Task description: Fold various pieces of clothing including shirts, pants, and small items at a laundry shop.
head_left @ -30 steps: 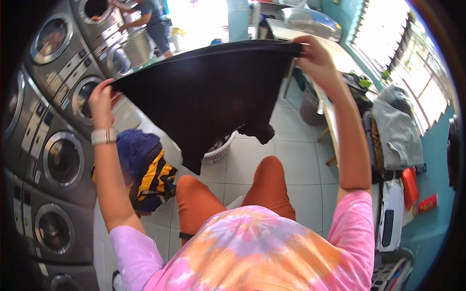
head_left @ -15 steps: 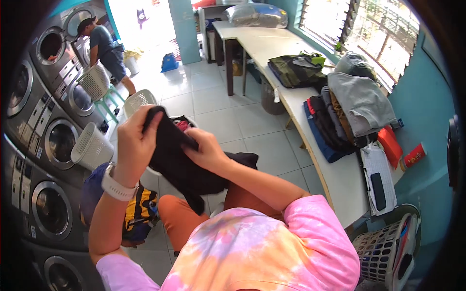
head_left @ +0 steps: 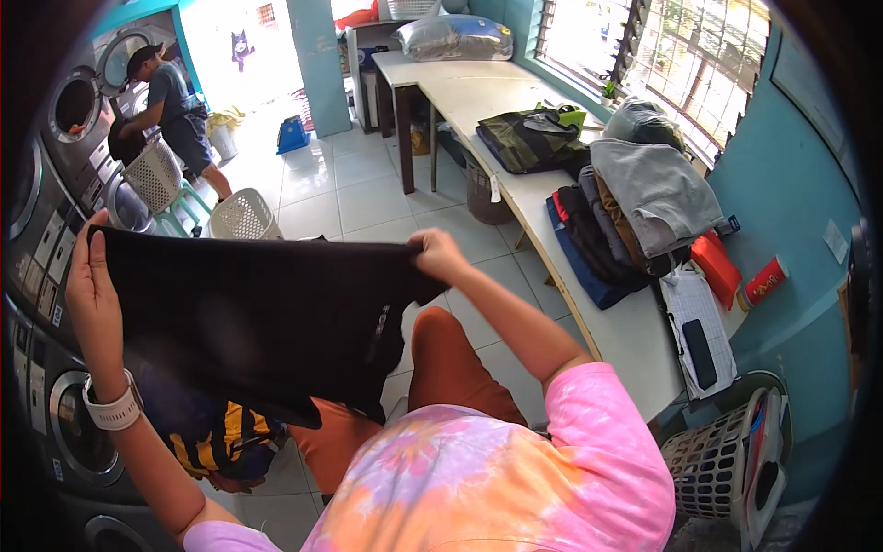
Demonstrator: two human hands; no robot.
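Note:
A black garment (head_left: 248,317), whose exact kind I cannot tell, is stretched wide in the air in front of my knees. Its top edge runs nearly straight, and small light marks show on its right part. My left hand (head_left: 95,290) pinches the top left corner, with a pale watch on that wrist. At the top right, the fingers of my right hand (head_left: 440,257) are closed on the cloth, and a short flap hangs below them. The lower part droops over my left leg and hides part of the floor behind.
Front-loading dryers (head_left: 85,423) line the left. A yellow-and-dark bundle (head_left: 225,442) lies beside my left leg. Beyond the garment stands a white basket (head_left: 244,216); a co-worker (head_left: 170,106) works at another. On the right, a long table (head_left: 635,345) bears folded clothes (head_left: 648,198) and a phone (head_left: 699,352).
My hands have moved far apart, left hand leftward and right hand rightward. The bunched black garment is now spread out between them. The co-worker now lifts something dark above the basket.

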